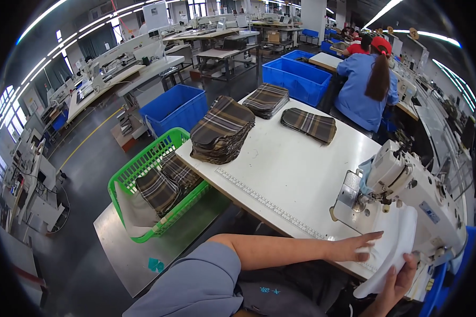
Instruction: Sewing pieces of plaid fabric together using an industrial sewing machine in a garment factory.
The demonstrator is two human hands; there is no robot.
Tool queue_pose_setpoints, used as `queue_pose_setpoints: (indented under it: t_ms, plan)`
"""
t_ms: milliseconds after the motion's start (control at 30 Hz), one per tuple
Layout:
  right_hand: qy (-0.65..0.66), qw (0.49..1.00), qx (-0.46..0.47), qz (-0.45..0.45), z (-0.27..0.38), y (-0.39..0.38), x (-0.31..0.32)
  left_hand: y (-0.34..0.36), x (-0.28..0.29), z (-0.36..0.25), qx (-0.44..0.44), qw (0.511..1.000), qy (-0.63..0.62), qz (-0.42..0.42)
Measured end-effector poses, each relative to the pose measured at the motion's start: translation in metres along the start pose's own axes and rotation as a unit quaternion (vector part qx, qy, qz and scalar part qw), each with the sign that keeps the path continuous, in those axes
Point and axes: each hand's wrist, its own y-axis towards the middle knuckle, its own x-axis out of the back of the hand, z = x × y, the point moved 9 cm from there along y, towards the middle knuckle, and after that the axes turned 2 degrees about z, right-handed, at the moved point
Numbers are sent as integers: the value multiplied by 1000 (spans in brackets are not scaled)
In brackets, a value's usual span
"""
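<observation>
Right hand (396, 287) has the curled white sheet (404, 238) gripped by its edge, beside the sewing machine (426, 198) at the tabletop (301, 174) corner. Left hand (350, 249) is half-curled, can't tell if it's gripping. I'd support both ends, avoid creasing.

head fisheye | looks down and ahead | white table (296, 174) near

White piece (404, 240) partly hidden by right hand (399, 283), forearm (376, 308) cut off
</observation>
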Motion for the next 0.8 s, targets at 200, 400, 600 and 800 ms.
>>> queue_pose_setpoints:
  t_ms: [200, 400, 600, 800]
  plan:
    - [70, 996, -25, 49, 13, -4, -49, -34, 8, -29, 5, 908, -418, -15]
    - [124, 971, -156, 132, -44, 9, -125, -98, 91, -5, 63, 964, -140, -217]
    - [-22, 976, -135, 170, -65, 15, -160, -172, 179, -94, 102, 869, 276, -398]
    - [35, 967, -202, 150, -77, 12, -142, -265, 272, -217, 35, 610, 599, -517]
